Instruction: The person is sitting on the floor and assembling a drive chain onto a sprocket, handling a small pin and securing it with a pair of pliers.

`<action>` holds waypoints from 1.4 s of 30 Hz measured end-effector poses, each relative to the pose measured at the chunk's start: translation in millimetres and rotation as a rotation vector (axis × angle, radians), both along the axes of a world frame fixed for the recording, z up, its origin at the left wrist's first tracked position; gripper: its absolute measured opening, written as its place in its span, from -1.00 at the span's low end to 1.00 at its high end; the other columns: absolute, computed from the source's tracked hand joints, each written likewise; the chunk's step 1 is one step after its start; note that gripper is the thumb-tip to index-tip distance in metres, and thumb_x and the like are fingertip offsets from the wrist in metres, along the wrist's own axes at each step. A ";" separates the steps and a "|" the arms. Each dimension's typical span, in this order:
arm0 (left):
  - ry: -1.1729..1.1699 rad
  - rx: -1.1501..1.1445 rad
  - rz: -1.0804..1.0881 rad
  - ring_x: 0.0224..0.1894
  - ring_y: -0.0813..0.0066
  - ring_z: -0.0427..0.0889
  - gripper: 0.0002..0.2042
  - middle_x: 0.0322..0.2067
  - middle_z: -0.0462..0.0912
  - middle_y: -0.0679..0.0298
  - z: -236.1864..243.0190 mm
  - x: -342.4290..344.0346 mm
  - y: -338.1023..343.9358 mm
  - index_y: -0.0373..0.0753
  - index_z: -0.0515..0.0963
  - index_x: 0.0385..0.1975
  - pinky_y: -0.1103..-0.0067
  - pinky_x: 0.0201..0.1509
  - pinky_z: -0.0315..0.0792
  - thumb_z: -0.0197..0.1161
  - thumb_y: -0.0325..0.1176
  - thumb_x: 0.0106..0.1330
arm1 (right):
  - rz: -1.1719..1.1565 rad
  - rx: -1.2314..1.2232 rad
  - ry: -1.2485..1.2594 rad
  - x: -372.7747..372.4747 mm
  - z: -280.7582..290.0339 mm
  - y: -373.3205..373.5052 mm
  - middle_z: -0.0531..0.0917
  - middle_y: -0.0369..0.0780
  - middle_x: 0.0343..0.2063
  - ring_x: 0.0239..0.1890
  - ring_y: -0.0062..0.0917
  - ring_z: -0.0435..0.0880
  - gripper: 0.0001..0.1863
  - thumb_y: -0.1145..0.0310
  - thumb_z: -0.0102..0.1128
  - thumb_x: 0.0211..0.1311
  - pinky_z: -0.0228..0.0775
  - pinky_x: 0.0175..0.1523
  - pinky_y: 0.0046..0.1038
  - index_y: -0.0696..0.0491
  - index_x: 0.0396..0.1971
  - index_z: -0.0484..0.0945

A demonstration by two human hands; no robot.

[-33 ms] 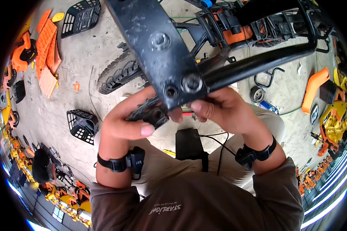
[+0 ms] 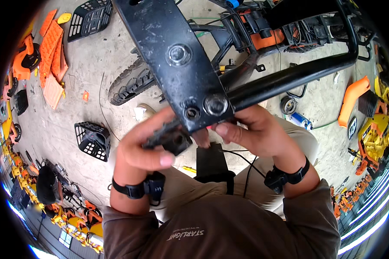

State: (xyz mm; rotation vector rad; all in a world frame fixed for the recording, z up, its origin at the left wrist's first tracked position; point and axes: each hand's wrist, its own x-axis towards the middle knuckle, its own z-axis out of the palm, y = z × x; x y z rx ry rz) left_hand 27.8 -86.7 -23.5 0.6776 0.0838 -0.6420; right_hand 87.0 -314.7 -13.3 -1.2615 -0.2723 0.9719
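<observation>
Because so much of what my fingers do is hidden beneath the black metal plate, which slants from the top of the frame to its middle, I judge this as work done more by feel than by sight. My left hand, left of the middle, is closed around a toothed black piece, thumb along the near side and fingers out of sight behind. That piece lies at the plate's lower left corner, near the hole; it is a little blurred, and I cannot tell whether it is fixed there. My right hand, right of the middle, sits under the end where the black tube runs up to the plate. Its thumb bends inward, but whatever it may be gripping is covered, so I cannot tell.

To do this well, I would hold the piece firmly with my thumb on its flat side, clear of the teeth, which could bite if it slipped. I would press slowly, since the long tube could lever everything round. The bolt beside the hole gives me a fair mark for judging tilt.
</observation>
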 end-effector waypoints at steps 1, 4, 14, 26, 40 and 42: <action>-0.012 -0.022 0.007 -0.04 0.15 0.52 -0.19 -0.08 0.50 -0.07 0.8 -5.0 -1.3 -0.56 0.24 0.15 0.39 0.10 0.33 0.34 -0.27 -0.17 | 0.020 -0.042 -0.027 -1.8 1.5 -4.1 0.66 -0.22 -0.34 -0.26 -0.64 0.60 -0.70 0.39 0.13 0.34 0.44 -0.16 -0.57 0.22 -0.01 0.51; 0.128 0.030 0.122 -0.04 0.14 0.52 -0.20 -0.03 0.47 -0.10 18.4 -20.8 -12.9 -0.57 0.23 0.16 0.39 0.12 0.33 0.33 -0.27 -0.14 | -0.016 -0.104 -0.099 -18.1 8.7 -7.3 0.66 -0.18 -0.32 -0.23 -0.63 0.61 -0.72 0.40 0.14 0.33 0.43 -0.11 -0.56 0.23 -0.04 0.52; -0.125 0.025 0.084 -0.06 0.21 0.51 -0.17 -0.12 0.49 -0.04 31.5 -52.8 -41.4 -0.53 0.17 0.23 0.44 0.09 0.35 0.29 -0.20 -0.06 | -0.205 -0.166 -0.237 -68.5 43.0 -16.5 0.61 -0.24 -0.40 -0.35 -0.70 0.53 -0.81 0.39 0.13 0.34 0.41 -0.19 -0.57 0.24 -0.23 0.49; -0.238 0.011 0.289 0.09 0.02 0.50 -0.20 0.12 0.40 -0.07 33.9 -55.1 -54.4 -0.39 0.11 0.30 0.21 0.11 0.42 0.18 0.02 0.16 | -0.283 -0.023 -0.176 -76.4 47.3 -21.5 0.56 -0.40 -0.45 -0.50 -0.82 0.34 -0.72 0.24 0.08 0.39 0.22 -0.42 -0.68 0.15 -0.11 0.56; -0.164 -0.026 0.488 0.22 0.13 0.40 -0.44 0.11 0.42 0.08 39.5 -57.4 -60.1 -0.28 0.08 0.35 0.24 0.23 0.32 0.01 -0.21 0.41 | -0.123 -0.029 -0.224 -56.1 68.3 -30.0 0.42 -0.45 -0.63 -0.59 -0.82 0.29 -0.74 0.30 0.12 0.35 0.14 -0.49 -0.68 0.18 -0.14 0.58; -0.179 0.097 0.504 0.19 0.21 0.43 -0.48 0.07 0.47 0.11 36.4 -58.2 -62.5 -0.29 0.15 0.31 0.32 0.20 0.34 0.02 -0.20 0.43 | -0.186 -0.145 -0.236 -61.1 65.2 -30.3 0.43 -0.45 -0.66 -0.60 -0.82 0.29 -0.73 0.27 0.14 0.33 0.12 -0.50 -0.70 0.17 -0.17 0.60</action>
